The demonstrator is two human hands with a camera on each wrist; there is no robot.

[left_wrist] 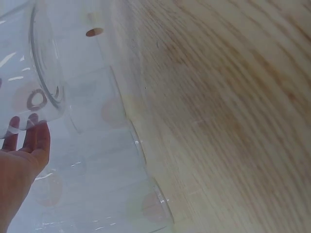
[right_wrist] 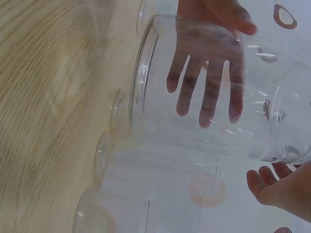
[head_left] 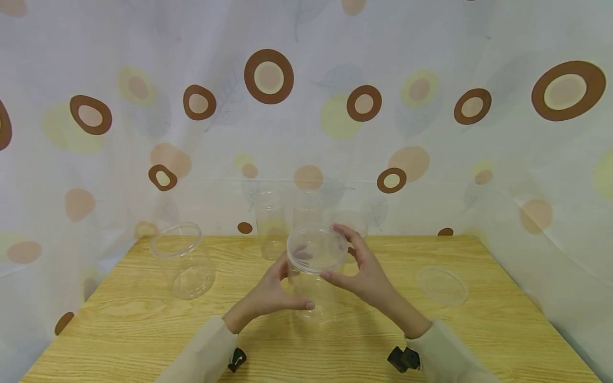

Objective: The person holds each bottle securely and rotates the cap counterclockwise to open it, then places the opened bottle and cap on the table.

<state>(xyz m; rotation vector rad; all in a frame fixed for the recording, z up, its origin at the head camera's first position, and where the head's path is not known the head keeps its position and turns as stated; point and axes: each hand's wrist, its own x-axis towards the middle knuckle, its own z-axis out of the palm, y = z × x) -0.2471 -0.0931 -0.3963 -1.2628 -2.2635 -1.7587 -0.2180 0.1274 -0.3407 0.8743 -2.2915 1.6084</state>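
Observation:
A clear plastic jar [head_left: 313, 295] with a clear round lid [head_left: 317, 249] on its mouth is between my hands, its base apparently raised off the table. My left hand [head_left: 274, 292] grips the jar's side, thumb in front; in the right wrist view the long fingers of the left hand [right_wrist: 209, 73] show through the wall. At the top, my right hand [head_left: 366, 271] holds the lid's rim between thumb and fingers. The right wrist view has the right hand [right_wrist: 286, 189] beside the lid end. Whether the lid is fully seated I cannot tell.
A wide open clear jar [head_left: 185, 260] stands on the left of the wooden table [head_left: 119, 330]. To the right lies a loose clear lid [head_left: 442, 286]. Behind my hands stand several clear containers, including a tall one [head_left: 270, 226], near the patterned curtain [head_left: 306, 133].

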